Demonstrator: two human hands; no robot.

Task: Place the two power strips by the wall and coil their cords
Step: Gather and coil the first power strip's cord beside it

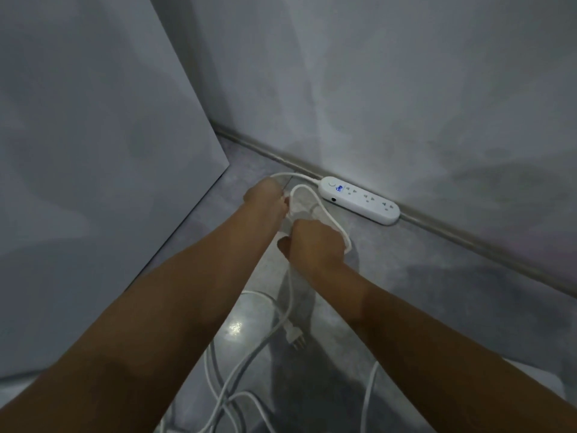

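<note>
A white power strip (359, 200) lies flat on the grey floor (421, 276), its long side touching the baseboard (468, 237) of the wall (406, 89); a small blue light shows near its switch end. A tall pale panel (93, 151) stands at the left, leaving a narrow wedge of floor toward the corner. Loose white cords (231, 398) sprawl across the floor near the camera, with a 3-pin plug (295, 336) lying among them. Both arms reach forward. The left hand (265, 198) and right hand (315, 245) are each clenched on loops of the strip's cord (315, 198), held just above the floor beside the strip.
</note>
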